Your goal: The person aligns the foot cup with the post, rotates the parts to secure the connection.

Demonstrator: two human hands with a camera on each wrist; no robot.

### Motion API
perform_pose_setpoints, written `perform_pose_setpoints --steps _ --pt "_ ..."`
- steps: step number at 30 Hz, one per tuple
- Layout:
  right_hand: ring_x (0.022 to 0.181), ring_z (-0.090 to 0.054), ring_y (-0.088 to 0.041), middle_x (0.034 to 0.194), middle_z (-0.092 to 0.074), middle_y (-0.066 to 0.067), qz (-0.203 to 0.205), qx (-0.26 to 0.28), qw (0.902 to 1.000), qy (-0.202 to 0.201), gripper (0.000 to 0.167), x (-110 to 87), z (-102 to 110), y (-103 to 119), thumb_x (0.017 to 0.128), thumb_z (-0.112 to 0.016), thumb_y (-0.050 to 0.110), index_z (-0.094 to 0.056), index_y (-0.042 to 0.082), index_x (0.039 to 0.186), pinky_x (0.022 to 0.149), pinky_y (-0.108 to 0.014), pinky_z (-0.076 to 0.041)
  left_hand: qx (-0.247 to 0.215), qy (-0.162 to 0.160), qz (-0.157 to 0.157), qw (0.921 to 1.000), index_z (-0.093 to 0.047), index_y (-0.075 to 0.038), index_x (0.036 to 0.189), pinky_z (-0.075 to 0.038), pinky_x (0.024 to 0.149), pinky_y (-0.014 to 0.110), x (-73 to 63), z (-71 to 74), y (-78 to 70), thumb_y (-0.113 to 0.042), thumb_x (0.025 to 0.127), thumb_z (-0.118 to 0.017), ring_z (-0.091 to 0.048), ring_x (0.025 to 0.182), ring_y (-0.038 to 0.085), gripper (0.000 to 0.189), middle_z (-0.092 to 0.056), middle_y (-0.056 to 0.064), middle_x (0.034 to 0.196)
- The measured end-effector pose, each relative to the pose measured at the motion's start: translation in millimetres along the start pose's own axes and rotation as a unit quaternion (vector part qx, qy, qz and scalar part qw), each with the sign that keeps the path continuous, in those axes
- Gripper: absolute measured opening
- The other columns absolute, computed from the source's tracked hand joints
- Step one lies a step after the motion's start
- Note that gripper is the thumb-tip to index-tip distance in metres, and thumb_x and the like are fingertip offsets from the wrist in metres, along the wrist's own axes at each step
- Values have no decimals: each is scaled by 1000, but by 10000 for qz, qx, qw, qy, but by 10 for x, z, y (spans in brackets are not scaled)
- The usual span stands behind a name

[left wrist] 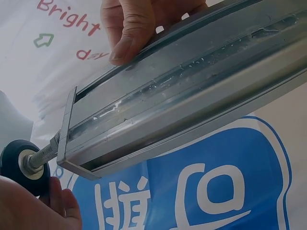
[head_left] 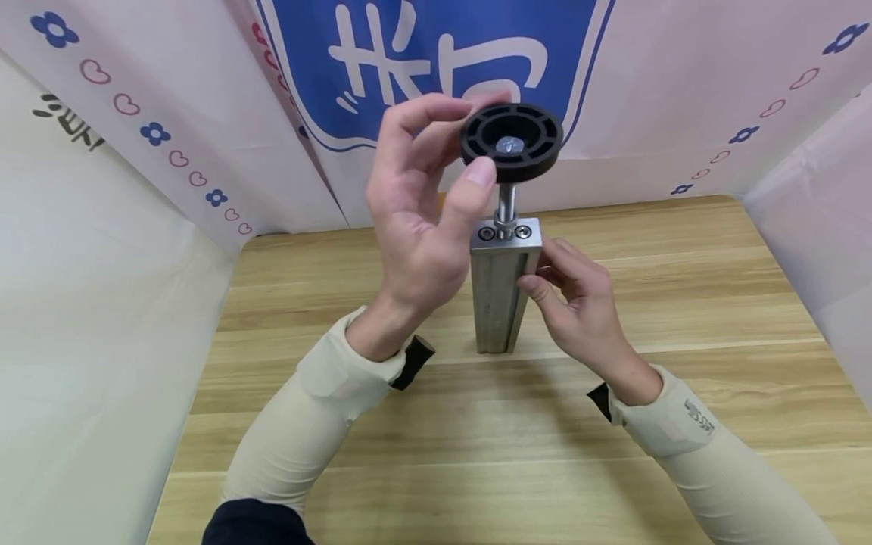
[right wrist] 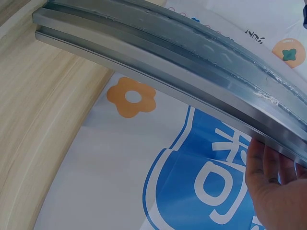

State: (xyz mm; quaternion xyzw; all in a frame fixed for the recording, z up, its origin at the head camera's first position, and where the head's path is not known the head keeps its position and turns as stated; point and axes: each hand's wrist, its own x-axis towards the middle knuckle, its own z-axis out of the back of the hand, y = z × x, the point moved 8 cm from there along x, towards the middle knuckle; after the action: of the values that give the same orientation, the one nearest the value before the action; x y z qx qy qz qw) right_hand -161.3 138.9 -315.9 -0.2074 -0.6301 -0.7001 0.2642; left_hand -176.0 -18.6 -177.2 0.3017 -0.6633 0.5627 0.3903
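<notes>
An aluminium profile [head_left: 496, 295] [left wrist: 187, 91] [right wrist: 163, 52] stands upright on the table, with two screws in its end plate [head_left: 523, 232]. A black round levelling foot [head_left: 541, 151] [left wrist: 10, 160] sits above it on a threaded rod [head_left: 507, 198] [left wrist: 44, 155] with a nut at the plate. My left hand [head_left: 425, 235] [left wrist: 33, 206] holds the foot by its rim, thumb on the near side and fingers at the far side. Lower down, my right hand [head_left: 582, 310] [left wrist: 132, 26] [right wrist: 280, 199] grips the profile's right side near its upper end.
The wooden table [head_left: 381, 446] runs out to white printed sheets [head_left: 674, 106] at the back and sides. A blue sign [head_left: 436, 45] with white characters hangs behind the profile. Black straps [head_left: 412, 363] show at the wrists over light sleeves.
</notes>
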Motion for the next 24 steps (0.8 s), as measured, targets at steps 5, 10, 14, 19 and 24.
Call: perform_pose_setpoints --steps 5,10,14,19,24 --pt "98 -69 -9 115 -72 6 -34 -61 10000 13 48 -3 0 1 98 -70 17 -63 -7 139 88 -23 -63 -122 78 -48 9999 -48 23 115 -57 107 54 -11 -22 2 -3 96 -47 -64 121 55 33 -61 46 127" --pt "98 -70 -9 114 -72 6 -20 -50 10000 11 48 -6 1 -5 99 -70 18 -63 -7 140 88 -23 -63 -114 45 17 9999 -52 23 113 -55 111 54 -38 -34 0 -3 97 -48 -61 128 53 31 -58 45 132" --pt "98 -70 -8 113 -72 7 25 29 10000 -6 50 -10 0 -12 99 -70 20 -62 -8 139 88 -23 -63 -102 -63 98 9999 -53 21 114 -60 103 53 -47 -30 -1 -6 90 -59 -69 117 46 36 -57 42 134" --pt "97 -69 -8 113 -71 8 71 76 9999 -21 51 -14 -2 -13 100 -69 22 -62 -9 139 89 -22 -63 -75 -97 109 9999 -54 20 114 -61 101 52 -39 -45 -13 5 81 -76 -68 115 34 43 -51 37 132" --pt "96 -69 -8 112 -71 9 87 85 9999 -26 52 -12 -2 -6 100 -68 25 -62 -9 138 88 -22 -63 -76 -171 124 9997 -53 22 114 -62 99 50 -30 -53 -22 15 75 -81 -68 110 31 49 -50 22 123"
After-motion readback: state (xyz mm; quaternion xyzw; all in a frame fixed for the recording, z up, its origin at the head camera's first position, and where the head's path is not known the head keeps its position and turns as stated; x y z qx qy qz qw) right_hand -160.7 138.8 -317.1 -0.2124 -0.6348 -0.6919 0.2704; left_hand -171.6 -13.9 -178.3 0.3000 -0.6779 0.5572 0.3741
